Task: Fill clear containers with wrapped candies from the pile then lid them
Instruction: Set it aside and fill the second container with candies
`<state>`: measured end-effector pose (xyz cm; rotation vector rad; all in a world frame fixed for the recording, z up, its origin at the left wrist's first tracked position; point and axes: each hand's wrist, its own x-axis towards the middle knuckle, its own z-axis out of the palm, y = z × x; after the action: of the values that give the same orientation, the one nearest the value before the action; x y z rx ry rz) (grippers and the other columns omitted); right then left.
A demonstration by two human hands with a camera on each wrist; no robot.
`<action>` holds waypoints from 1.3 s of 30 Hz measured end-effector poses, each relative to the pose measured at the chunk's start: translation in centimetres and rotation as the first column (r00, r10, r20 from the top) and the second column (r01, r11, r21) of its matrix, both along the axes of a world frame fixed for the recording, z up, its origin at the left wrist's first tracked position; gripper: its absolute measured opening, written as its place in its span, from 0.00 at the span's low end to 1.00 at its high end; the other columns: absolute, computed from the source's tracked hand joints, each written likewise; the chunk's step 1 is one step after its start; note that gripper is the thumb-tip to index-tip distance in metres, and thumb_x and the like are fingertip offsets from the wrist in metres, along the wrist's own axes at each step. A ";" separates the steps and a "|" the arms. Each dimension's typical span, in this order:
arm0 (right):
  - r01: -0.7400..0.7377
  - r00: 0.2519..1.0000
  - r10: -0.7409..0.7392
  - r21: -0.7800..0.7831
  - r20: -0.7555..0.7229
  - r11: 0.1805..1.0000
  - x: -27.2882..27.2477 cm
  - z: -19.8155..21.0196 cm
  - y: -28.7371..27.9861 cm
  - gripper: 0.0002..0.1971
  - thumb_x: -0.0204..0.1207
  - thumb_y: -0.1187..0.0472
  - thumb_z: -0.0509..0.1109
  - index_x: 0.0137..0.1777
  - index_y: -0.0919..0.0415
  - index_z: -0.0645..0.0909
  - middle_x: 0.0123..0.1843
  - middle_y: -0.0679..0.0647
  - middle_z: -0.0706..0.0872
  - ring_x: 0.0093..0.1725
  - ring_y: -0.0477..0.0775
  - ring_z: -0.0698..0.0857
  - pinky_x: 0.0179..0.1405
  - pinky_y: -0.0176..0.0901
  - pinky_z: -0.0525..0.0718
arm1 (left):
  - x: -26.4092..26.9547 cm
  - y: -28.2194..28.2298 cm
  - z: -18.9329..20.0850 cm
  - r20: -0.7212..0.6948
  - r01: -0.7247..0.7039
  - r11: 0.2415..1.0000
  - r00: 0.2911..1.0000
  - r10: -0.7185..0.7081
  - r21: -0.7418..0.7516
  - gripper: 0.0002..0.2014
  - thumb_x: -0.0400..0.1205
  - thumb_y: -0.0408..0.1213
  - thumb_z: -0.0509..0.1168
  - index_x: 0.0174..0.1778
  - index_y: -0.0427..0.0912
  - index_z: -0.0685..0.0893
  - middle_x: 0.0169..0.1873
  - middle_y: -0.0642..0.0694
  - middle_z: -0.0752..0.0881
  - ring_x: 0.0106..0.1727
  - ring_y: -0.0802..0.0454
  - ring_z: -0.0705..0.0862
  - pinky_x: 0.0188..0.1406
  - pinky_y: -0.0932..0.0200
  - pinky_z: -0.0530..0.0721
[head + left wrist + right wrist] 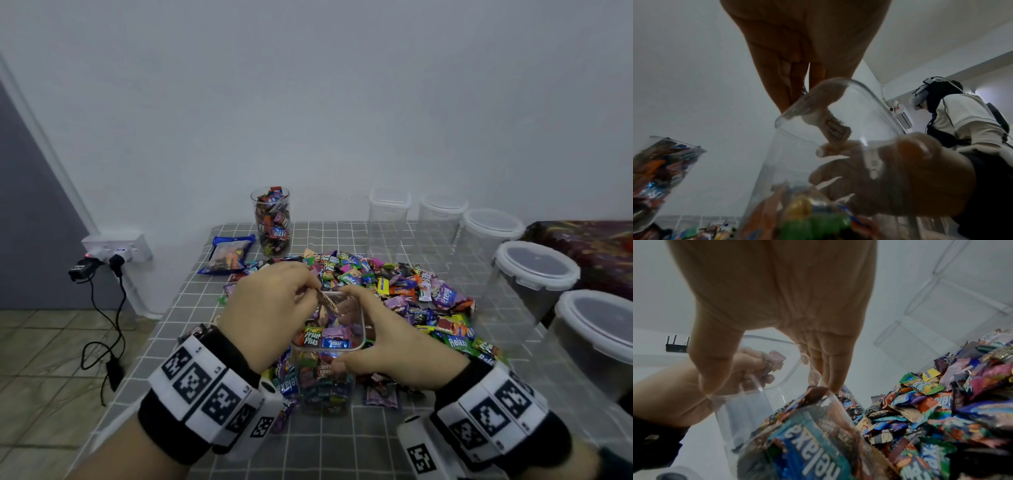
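A clear square container stands open near the table's front, more than half full of wrapped candies. My right hand grips it at the top, fingers on the far side of the rim and thumb on the near side. Just over the opening, my left hand pinches one wrapped candy by its end. From the left wrist that candy hangs inside the rim. The colourful candy pile spreads behind and right of the container.
A round jar full of candies and a blue candy bag sit at the back left. Several empty lidded clear containers line the right side. A wall socket with plugs and cables lies beyond the table's left edge.
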<state>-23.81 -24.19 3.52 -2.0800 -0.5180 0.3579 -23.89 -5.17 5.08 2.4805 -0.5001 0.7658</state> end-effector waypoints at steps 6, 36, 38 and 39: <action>-0.017 1.000 0.017 0.014 0.007 1.000 0.2 -0.2 -0.1 0.42 0.64 0.55 0.83 0.70 0.36 0.58 0.68 0.42 0.75 0.67 0.36 0.75 0.71 0.44 0.75 | -0.7 -0.3 -0.4 -0.045 0.090 0.996 0.995 -0.089 0.011 0.11 0.71 0.44 0.65 0.43 0.49 0.91 0.46 0.55 0.90 0.51 0.61 0.81 0.47 0.66 0.77; 0.187 0.940 -0.340 -0.800 -0.021 0.569 8.0 -3.2 -5.0 0.41 0.73 0.33 0.66 0.78 0.59 0.63 0.72 0.58 0.77 0.68 0.58 0.78 0.60 0.42 0.77 | 6.5 7.2 -6.5 -0.821 -0.324 0.884 0.359 0.445 0.337 0.36 0.82 0.56 0.59 0.82 0.42 0.58 0.79 0.42 0.65 0.77 0.44 0.69 0.69 0.60 0.68; 0.138 0.960 -0.277 -0.799 -0.038 0.585 7.6 -2.9 -4.2 0.42 0.73 0.33 0.65 0.80 0.58 0.60 0.74 0.58 0.75 0.70 0.58 0.76 0.61 0.42 0.75 | 6.6 6.3 -6.4 -0.822 -0.259 0.903 0.383 0.421 0.342 0.35 0.82 0.59 0.58 0.82 0.45 0.60 0.80 0.45 0.65 0.78 0.47 0.68 0.70 0.61 0.66; 0.121 0.969 -0.244 -0.801 -0.032 0.587 7.5 -3.0 -3.8 0.45 0.72 0.31 0.65 0.81 0.58 0.59 0.74 0.57 0.75 0.70 0.58 0.76 0.63 0.44 0.76 | 6.6 5.8 -6.5 -0.824 -0.228 0.913 0.396 0.404 0.338 0.36 0.80 0.61 0.59 0.81 0.47 0.63 0.79 0.46 0.67 0.77 0.47 0.69 0.69 0.61 0.67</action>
<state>-16.29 -28.02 0.56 -2.9220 -0.0104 0.7043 -17.28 0.68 -1.43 2.7203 0.3519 -0.5804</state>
